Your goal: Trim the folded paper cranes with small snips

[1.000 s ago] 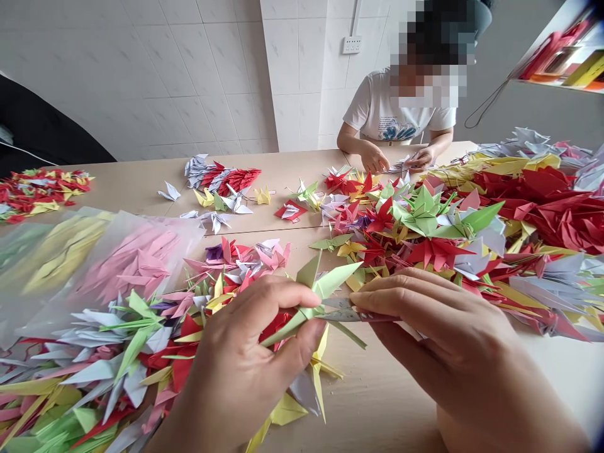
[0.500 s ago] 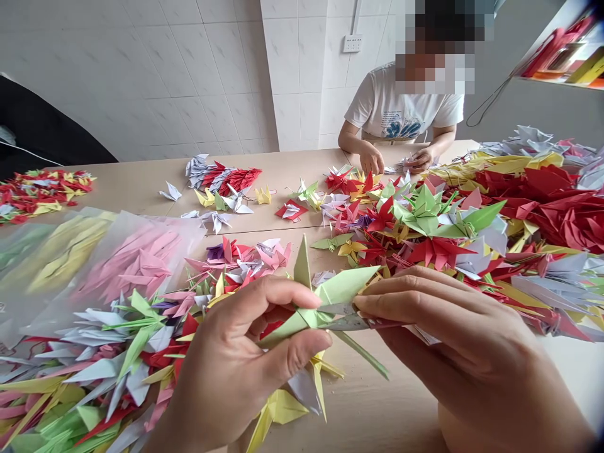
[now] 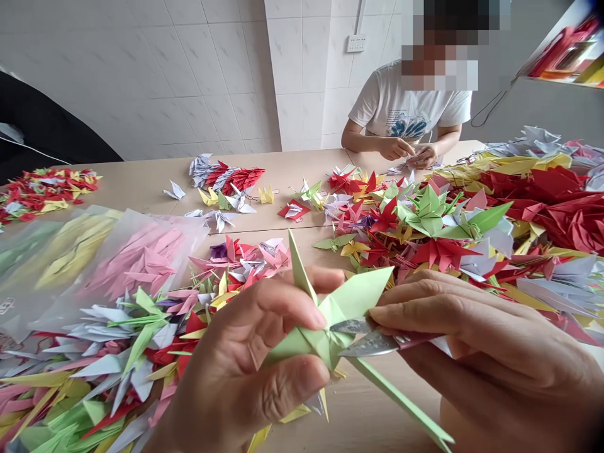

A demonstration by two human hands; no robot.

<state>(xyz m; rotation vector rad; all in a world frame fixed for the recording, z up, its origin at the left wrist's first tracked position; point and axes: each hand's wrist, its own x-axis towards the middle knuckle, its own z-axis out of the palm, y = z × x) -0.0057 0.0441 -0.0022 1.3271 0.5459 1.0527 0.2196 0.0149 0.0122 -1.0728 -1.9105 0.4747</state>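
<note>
A light green paper crane [image 3: 358, 294] is pinched between the thumb and fingers of my left hand [image 3: 245, 358]. A long, narrow green point of folded paper runs from it toward the lower right and is split at its tip. Metal scissors [image 3: 372, 345] are in my right hand [image 3: 491, 346], whose fingers wrap the handles and hide most of them. The blades are slightly apart, with their tips at the middle of the crane. Below my hands, yellow folded paper [image 3: 296, 413] is partly covered.
Folded cranes in many colours heap up at left [image 3: 136, 352] and right [image 3: 438, 239]. Plastic bags [image 3: 191, 242] of pink and yellow cranes lie at left. Across the table [image 3: 297, 168], a co-worker [image 3: 372, 100] handles small paper pieces. A socket [image 3: 356, 43] is on the wall.
The crane has tilted in my left hand, and its long narrow point now reaches farther down and right. The scissors moved slightly right and down. The co-worker's hands have come together.
</note>
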